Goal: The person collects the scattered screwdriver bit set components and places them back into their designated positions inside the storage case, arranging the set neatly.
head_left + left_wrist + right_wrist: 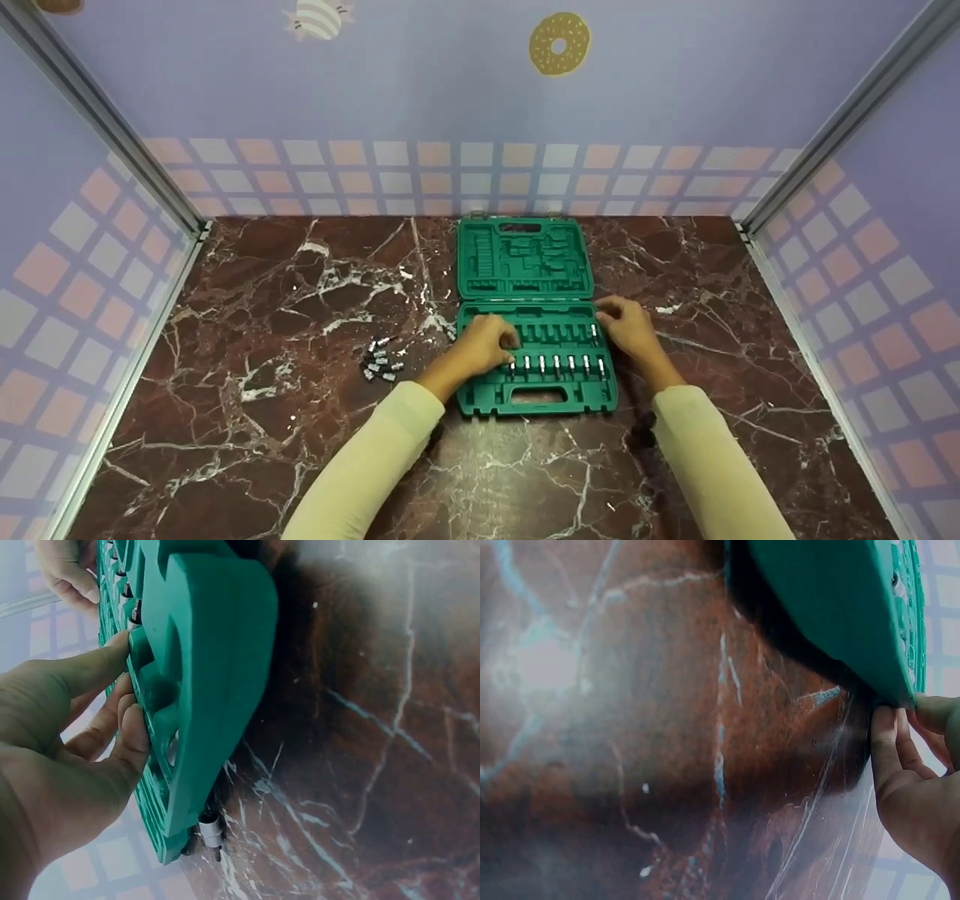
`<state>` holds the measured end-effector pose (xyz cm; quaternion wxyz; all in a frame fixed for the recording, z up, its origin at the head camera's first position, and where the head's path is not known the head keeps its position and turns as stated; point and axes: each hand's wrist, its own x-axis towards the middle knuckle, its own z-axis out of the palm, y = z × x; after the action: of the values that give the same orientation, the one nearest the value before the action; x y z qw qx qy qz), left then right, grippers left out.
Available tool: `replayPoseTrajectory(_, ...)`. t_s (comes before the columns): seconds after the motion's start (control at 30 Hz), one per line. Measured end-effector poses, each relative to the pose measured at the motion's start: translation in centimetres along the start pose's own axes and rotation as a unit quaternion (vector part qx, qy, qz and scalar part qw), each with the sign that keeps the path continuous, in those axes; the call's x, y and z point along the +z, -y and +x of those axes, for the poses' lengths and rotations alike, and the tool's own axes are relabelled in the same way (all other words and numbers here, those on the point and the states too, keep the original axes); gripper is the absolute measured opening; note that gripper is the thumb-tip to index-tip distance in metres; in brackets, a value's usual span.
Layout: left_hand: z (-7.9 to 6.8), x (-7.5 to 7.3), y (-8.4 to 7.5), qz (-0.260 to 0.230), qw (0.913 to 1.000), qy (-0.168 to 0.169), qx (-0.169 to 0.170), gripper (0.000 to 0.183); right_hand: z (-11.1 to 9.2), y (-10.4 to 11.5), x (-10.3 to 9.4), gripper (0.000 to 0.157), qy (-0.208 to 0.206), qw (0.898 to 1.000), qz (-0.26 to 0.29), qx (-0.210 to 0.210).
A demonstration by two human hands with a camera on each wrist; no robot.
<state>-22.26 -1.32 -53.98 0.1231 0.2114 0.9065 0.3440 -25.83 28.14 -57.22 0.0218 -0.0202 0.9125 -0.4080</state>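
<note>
A green plastic socket case (536, 401) lies open on the table, its lid (525, 262) folded back. My left hand (484, 345) is over the left part of its tray. In the left wrist view, the thumb tip is right at the end of the row of bit sockets (135, 615), with a gap between thumb and fingers. The front row of bit sockets (556, 365) stands in slots; one bit socket (594, 334) sits at the right of the back row. At the case's right edge, my right hand (630, 330) pinches the rim between thumb and fingers.
Left of the case, several loose bit sockets (382, 361) lie in a small pile on the dark marbled table (285, 435). One bit socket (212, 829) shows on the table past the case in the left wrist view. Patterned panels (465, 90) enclose the back and sides.
</note>
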Motion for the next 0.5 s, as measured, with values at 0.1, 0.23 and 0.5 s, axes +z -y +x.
replayPoseTrajectory(0.1,-0.3,-0.1,0.3,-0.016,0.9998,0.002,0.014,0.016,0.0,-0.1,0.1,0.025,-0.004,1.0,-0.001,-0.001)
replayPoseTrajectory(0.23,-0.8,-0.5,0.9,-0.052,0.998,0.001,0.035,0.02,0.0,-0.1,0.1,0.025,-0.002,1.0,0.001,0.003)
replayPoseTrajectory(0.5,-2.3,-2.3,2.0,-0.082,0.9948,-0.027,0.053,0.024,0.0,0.1,0.0,0.026,0.003,1.0,-0.002,0.006)
